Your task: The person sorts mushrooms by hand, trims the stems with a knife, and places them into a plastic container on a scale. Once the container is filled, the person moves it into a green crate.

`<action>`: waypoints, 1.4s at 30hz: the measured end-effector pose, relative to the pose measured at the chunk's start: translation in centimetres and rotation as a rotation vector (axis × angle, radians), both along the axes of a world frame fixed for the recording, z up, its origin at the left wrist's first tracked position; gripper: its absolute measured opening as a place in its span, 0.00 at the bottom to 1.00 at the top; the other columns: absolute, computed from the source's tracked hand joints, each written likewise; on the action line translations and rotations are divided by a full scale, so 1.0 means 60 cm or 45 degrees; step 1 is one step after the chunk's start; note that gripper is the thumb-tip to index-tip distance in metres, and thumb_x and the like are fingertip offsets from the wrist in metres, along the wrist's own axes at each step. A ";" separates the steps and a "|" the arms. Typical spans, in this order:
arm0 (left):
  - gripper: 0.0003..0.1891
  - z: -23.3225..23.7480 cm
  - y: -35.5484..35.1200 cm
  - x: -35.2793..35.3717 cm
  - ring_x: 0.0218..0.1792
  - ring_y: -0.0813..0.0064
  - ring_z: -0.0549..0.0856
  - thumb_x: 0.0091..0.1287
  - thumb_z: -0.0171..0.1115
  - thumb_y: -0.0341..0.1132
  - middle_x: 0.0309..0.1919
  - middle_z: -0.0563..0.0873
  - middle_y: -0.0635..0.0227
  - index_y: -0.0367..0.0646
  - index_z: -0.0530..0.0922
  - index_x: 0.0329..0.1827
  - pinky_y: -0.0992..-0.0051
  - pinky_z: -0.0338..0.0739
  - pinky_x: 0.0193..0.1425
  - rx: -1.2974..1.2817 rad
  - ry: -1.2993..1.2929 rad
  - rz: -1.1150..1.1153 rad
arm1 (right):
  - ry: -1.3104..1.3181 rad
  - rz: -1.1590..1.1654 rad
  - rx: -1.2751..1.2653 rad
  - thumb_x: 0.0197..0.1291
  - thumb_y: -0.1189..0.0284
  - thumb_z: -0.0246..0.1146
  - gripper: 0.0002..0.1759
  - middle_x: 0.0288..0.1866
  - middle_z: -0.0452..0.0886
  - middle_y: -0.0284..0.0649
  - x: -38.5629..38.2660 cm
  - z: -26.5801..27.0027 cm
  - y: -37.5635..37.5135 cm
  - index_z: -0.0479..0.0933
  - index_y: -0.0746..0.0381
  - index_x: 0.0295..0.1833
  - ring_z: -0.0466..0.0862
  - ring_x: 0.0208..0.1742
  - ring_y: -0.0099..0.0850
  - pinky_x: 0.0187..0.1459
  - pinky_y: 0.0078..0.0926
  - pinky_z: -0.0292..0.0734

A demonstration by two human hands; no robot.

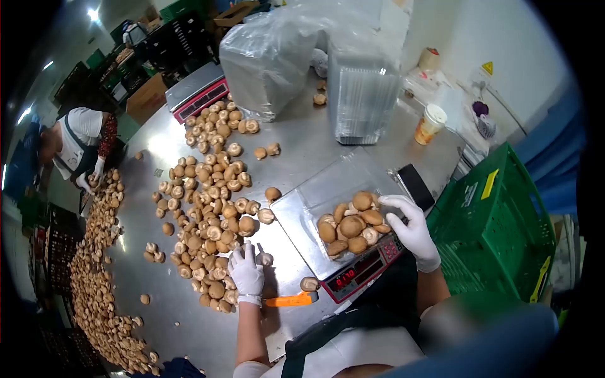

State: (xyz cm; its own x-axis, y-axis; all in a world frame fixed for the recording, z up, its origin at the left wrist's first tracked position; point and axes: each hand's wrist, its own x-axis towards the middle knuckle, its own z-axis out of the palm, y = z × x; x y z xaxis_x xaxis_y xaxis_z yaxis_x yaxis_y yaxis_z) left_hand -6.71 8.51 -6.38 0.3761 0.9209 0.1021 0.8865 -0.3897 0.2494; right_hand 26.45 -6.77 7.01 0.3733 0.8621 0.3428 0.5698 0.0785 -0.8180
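My left hand (246, 272), in a white glove, rests with fingers spread at the near edge of a pile of brown mushrooms (208, 201) on the steel table (296, 138); a single mushroom (265, 258) lies just right of it. My right hand (411, 228), also gloved, grips the right edge of a clear tray of mushrooms (351, 224) sitting on a digital scale (334, 214) with a red display. An orange-handled knife (290, 301) and one mushroom (309, 284) lie near the scale's front corner.
A green crate (498, 233) stands at my right. A stack of clear trays (363, 94) and a large plastic bag (271, 57) sit at the back, with a second scale (196, 93) and a paper cup (431, 123). Another person (79, 145) sorts mushrooms at far left.
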 end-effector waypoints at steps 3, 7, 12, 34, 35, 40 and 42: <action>0.30 0.019 -0.030 -0.006 0.58 0.55 0.71 0.51 0.56 0.28 0.54 0.72 0.53 0.49 0.71 0.62 0.59 0.62 0.62 0.086 0.046 -0.097 | -0.003 -0.016 -0.016 0.52 0.83 0.57 0.16 0.48 0.79 0.44 0.001 -0.004 -0.005 0.76 0.67 0.49 0.78 0.52 0.37 0.56 0.30 0.70; 0.22 -0.006 -0.025 -0.025 0.54 0.53 0.74 0.52 0.57 0.22 0.52 0.73 0.52 0.44 0.76 0.53 0.62 0.70 0.57 -0.059 -0.423 0.010 | -0.042 -0.003 -0.044 0.53 0.82 0.57 0.15 0.48 0.79 0.44 0.002 -0.020 -0.012 0.76 0.67 0.48 0.77 0.53 0.39 0.56 0.31 0.69; 0.16 0.052 -0.035 -0.010 0.48 0.63 0.79 0.59 0.57 0.20 0.48 0.77 0.57 0.36 0.75 0.51 0.70 0.73 0.54 -0.081 -0.875 -0.024 | -0.093 0.008 -0.095 0.53 0.81 0.57 0.15 0.49 0.78 0.44 0.000 -0.014 -0.011 0.76 0.65 0.49 0.75 0.54 0.40 0.57 0.32 0.68; 0.19 0.024 -0.023 0.052 0.53 0.54 0.72 0.58 0.58 0.26 0.53 0.73 0.52 0.36 0.74 0.54 0.61 0.67 0.58 0.281 -0.489 0.022 | 0.890 0.093 -0.183 0.68 0.60 0.50 0.25 0.56 0.76 0.44 0.095 -0.081 0.153 0.66 0.65 0.63 0.73 0.58 0.27 0.57 0.26 0.68; 0.19 0.038 -0.029 0.061 0.51 0.57 0.74 0.60 0.58 0.26 0.53 0.72 0.52 0.36 0.73 0.55 0.63 0.68 0.57 0.293 -0.610 -0.006 | 1.219 0.265 -0.084 0.68 0.59 0.49 0.26 0.56 0.76 0.43 0.097 -0.066 0.145 0.67 0.66 0.63 0.73 0.58 0.25 0.57 0.25 0.68; 0.22 0.106 -0.097 0.126 0.40 0.78 0.75 0.70 0.43 0.27 0.45 0.73 0.65 0.35 0.61 0.68 0.79 0.73 0.43 -0.734 -1.444 -0.175 | 0.698 0.352 -0.268 0.63 0.59 0.57 0.22 0.45 0.81 0.33 0.106 -0.039 0.048 0.73 0.60 0.58 0.77 0.42 0.20 0.35 0.17 0.73; 0.27 0.142 -0.120 0.152 0.35 0.80 0.74 0.69 0.43 0.26 0.43 0.73 0.66 0.34 0.53 0.72 0.80 0.73 0.41 -1.011 -1.333 -0.206 | 0.606 0.288 -0.235 0.62 0.61 0.59 0.21 0.41 0.81 0.34 0.093 -0.068 0.010 0.73 0.61 0.56 0.77 0.40 0.20 0.35 0.18 0.73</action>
State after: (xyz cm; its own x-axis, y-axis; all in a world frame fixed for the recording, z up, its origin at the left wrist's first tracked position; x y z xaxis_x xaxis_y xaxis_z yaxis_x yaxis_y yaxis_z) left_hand 2.39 1.32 2.16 0.5605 0.8174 -0.1330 0.0947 0.0963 0.9908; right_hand 32.02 -6.16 2.95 0.2489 0.9684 0.0175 0.1194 -0.0127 -0.9928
